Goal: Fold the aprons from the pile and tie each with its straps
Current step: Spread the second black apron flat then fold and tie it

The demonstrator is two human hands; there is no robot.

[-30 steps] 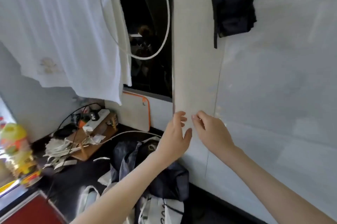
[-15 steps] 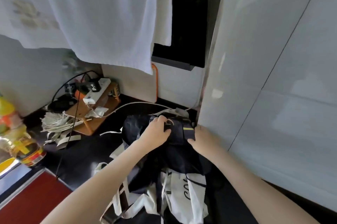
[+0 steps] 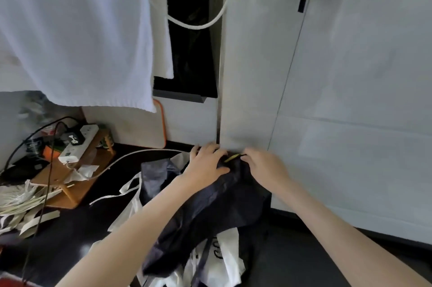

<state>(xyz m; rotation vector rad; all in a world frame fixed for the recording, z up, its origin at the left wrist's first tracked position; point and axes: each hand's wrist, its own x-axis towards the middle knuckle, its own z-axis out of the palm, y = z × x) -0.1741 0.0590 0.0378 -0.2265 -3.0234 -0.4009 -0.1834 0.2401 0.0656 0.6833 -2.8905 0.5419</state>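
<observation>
One head-worn wide-angle view — forward and down, close above the apron pile (image 3: 210, 212) against the white wall (image 3: 350, 99)

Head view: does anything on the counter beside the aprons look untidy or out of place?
Yes. Left of the dark apron that the left hand and right hand grip, a power strip lies tilted on a wooden board among tangled cables, and loose white strips sprawl in a heap at the left edge of the counter.

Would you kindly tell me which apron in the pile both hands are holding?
The dark navy apron on top: the left hand and right hand hold its far edge, while the white aprons lie underneath.
</observation>
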